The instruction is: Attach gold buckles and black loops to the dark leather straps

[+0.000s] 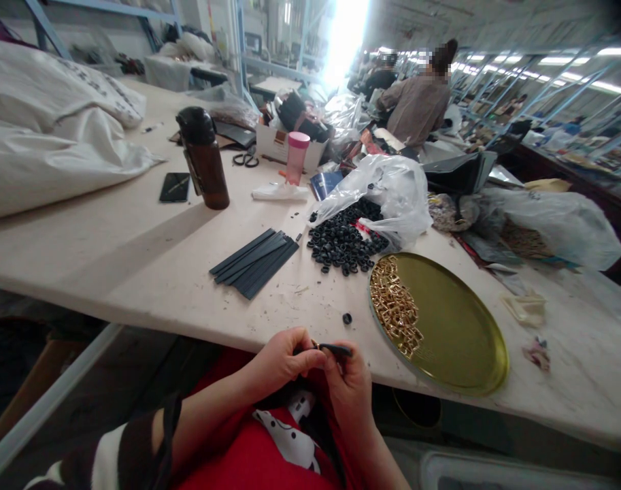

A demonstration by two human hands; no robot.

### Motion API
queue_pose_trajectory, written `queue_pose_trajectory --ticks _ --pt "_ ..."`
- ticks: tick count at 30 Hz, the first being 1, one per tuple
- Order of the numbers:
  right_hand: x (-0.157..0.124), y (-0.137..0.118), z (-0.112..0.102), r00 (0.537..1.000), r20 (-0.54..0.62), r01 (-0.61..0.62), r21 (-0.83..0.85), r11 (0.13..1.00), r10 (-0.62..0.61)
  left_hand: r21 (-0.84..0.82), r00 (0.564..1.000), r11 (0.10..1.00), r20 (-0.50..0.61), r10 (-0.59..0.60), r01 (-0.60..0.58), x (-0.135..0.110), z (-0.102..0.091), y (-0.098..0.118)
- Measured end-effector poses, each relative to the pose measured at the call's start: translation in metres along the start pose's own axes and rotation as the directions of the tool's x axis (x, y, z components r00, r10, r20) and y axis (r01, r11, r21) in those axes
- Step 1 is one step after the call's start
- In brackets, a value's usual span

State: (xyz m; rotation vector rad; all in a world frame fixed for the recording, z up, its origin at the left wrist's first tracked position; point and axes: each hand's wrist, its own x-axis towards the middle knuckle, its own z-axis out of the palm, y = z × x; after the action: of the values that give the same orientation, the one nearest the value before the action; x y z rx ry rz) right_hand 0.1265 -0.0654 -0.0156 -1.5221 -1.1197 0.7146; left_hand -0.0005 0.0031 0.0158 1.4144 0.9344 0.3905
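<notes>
Pale tabletop (152,265); left hand (288,355), right hand (349,380): pinched grip on flat dark strip (339,350), gold fitting (316,345).

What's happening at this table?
The person's left hand and right hand hold a dark strip with a small gold-coloured piece on it, at the table's near edge. Beyond lie more dark strips and a heap of black loops. Gold-coloured metal pieces cover the left part of a round tray.
</notes>
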Motion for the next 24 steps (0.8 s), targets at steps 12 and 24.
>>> queue_pose_trajectory --ticks 12,24 --pt "0.022 0.010 -0.014 0.987 0.152 -0.055 -0.011 0.998 0.056 0.015 0.987 0.995 0.126 0.099 -0.102 0.019 -0.007 0.001" --pt "0.079 0.038 -0.031 0.971 0.194 0.237 -0.867 0.439 -0.141 0.024 0.997 0.996 0.009 -0.081 0.081 0.058 -0.066 0.003"
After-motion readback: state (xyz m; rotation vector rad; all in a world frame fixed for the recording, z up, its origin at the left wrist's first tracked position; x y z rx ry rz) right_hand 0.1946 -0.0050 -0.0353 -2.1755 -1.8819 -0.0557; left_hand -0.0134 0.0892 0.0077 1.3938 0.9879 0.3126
